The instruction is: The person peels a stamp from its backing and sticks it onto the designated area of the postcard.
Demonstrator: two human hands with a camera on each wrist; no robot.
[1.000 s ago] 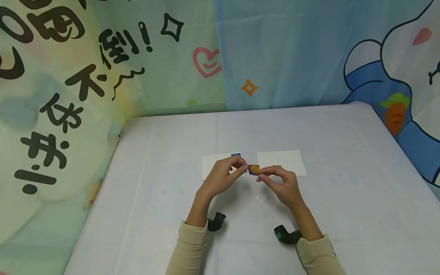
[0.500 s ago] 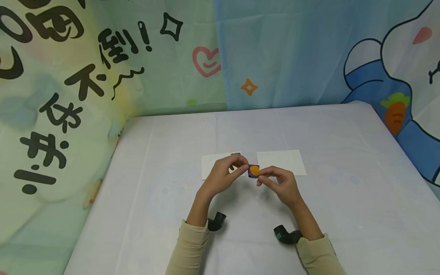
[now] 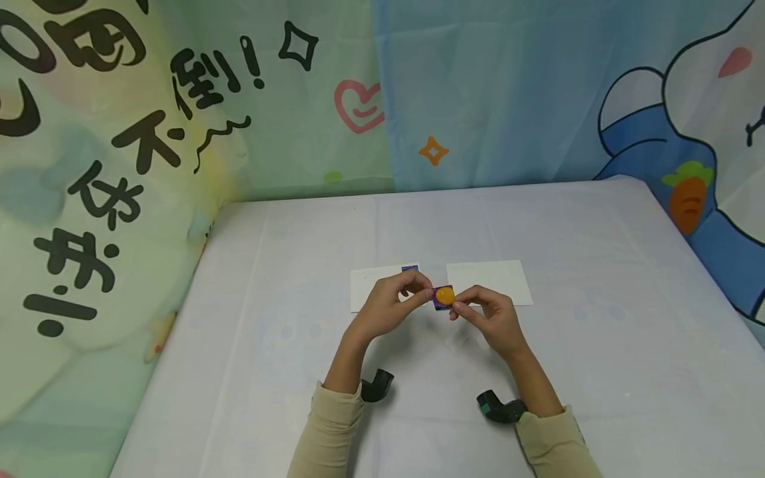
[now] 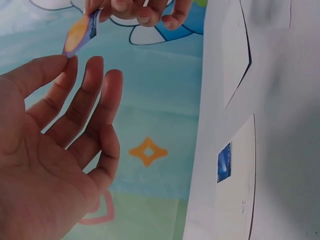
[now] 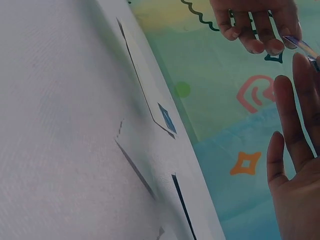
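Note:
A small square stamp (image 3: 443, 296), purple with an orange disc, is stretched between both hands above the table. My left hand (image 3: 391, 302) pinches its left edge; in the left wrist view, thumb and index fingertips meet at the corner of the stamp (image 4: 77, 35), the other fingers loosely bent. Thumb and fingertips of my right hand (image 3: 490, 318) pinch the opposite edge, partly cut off in the right wrist view. Behind the left hand lies a white card (image 3: 370, 282), partly covered, with a blue stamp (image 4: 224, 164) in its corner. Another white card (image 3: 496, 279) lies behind the right hand.
White cloth covers the table (image 3: 299, 411), whose back edge meets a printed curtain (image 3: 508, 93). Black curved wrist mounts (image 3: 378, 386) stick out inward from both forearms. A thin clear-looking piece with a dark edge (image 5: 135, 162) lies on the cloth in the right wrist view.
Over the last second the stamp has tilted to face the head camera more fully. It and the right hand have shifted slightly right; the left hand has stayed nearly still.

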